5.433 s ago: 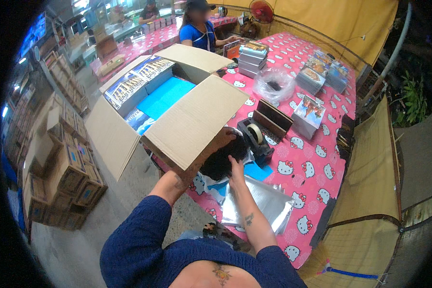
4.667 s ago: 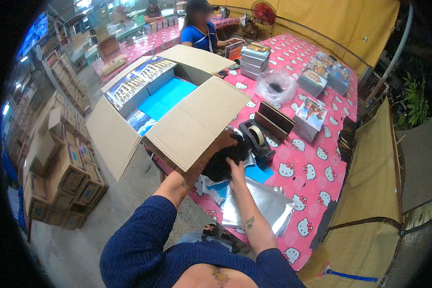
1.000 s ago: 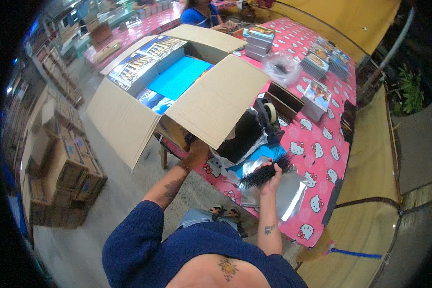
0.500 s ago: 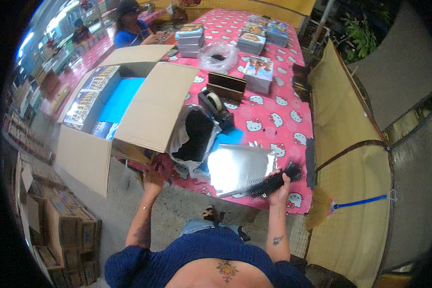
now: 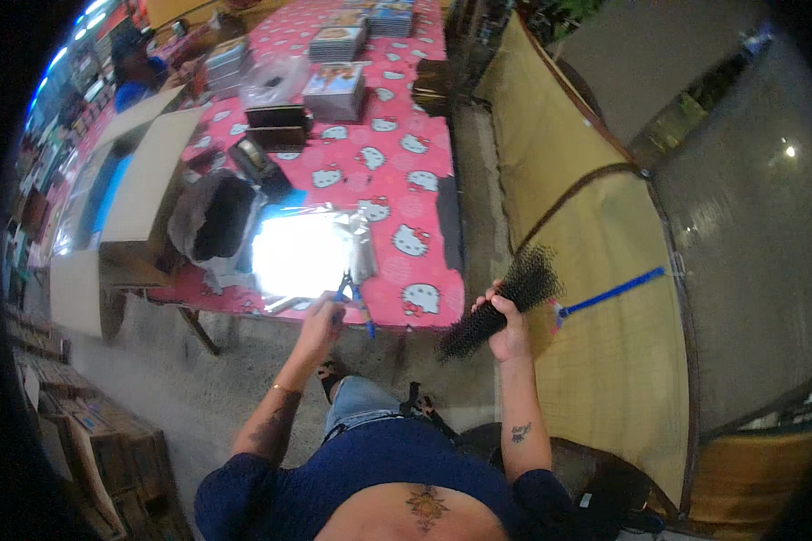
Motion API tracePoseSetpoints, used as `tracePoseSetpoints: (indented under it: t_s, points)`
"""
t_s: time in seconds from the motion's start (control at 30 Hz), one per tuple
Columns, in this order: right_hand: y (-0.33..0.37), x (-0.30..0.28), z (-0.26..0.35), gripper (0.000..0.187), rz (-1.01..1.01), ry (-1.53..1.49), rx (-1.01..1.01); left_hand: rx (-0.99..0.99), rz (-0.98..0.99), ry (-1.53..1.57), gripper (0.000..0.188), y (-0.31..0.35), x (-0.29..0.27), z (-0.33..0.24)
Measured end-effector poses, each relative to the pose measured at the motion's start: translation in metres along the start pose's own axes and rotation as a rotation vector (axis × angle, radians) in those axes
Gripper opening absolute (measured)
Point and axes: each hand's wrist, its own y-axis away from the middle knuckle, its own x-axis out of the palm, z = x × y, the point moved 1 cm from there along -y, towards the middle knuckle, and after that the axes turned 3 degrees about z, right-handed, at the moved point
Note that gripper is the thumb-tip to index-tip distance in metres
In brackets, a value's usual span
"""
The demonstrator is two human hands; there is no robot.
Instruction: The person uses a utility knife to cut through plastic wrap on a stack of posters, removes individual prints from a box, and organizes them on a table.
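My right hand [image 5: 505, 329] is wrapped round a bundle of black spiral binding coils [image 5: 530, 279], held out past the table's right front corner. The bundle slants, its upper end spreading loosely. At the table's front edge my left hand [image 5: 318, 326] is closed on blue-handled pliers [image 5: 359, 302]; motion blur hides their finer shape. Just beyond that hand lies a stack of shiny clear plastic sheets [image 5: 302, 257], bright with glare. Left of the sheets stands a plastic-lined bag [image 5: 216, 216] with dark contents.
A pink patterned tablecloth [image 5: 412, 239] covers the table. On it are a tape dispenser [image 5: 254, 162], a dark holder [image 5: 277, 126], stacked booklets [image 5: 336, 95] and an open carton [image 5: 149, 194]. A blue-handled broom [image 5: 613, 293] leans at the tan screen [image 5: 577, 234]. Boxes [image 5: 108, 442] are piled at lower left.
My view has turned right. My left hand has come from beside the carton to the front of the plastic sheets. My right hand has carried the coils off the table, past its corner.
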Motion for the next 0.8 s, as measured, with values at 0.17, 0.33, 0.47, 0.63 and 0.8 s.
tracePoseSetpoints:
  t_s: [0.17, 0.33, 0.47, 0.63, 0.8]
  points:
    - [0.02, -0.029, 0.07, 0.036, 0.055, 0.226, -0.076, -0.048, 0.005, -0.167, 0.012, -0.061, 0.074, 0.045]
    - [-0.004, -0.05, 0.098, 0.033, 0.062, 0.452, -0.117, 0.059, -0.176, -0.128, 0.005, -0.139, 0.085, 0.065]
    - [-0.05, -0.054, 0.11, 0.026, 0.116, 0.841, -0.095, 0.084, -0.301, -0.167, 0.011, -0.2, 0.08, 0.077]
    - [-0.154, -0.045, 0.118, 0.042, 0.463, 1.107, -0.186, 0.399, -0.605, -0.812, 0.029, -0.23, 0.115, 0.048]
    - [-0.276, -0.027, 0.104, 0.045, 0.74, 1.323, -0.483, 0.521, -0.889, -1.192, 0.036, -0.253, 0.136, 0.017]
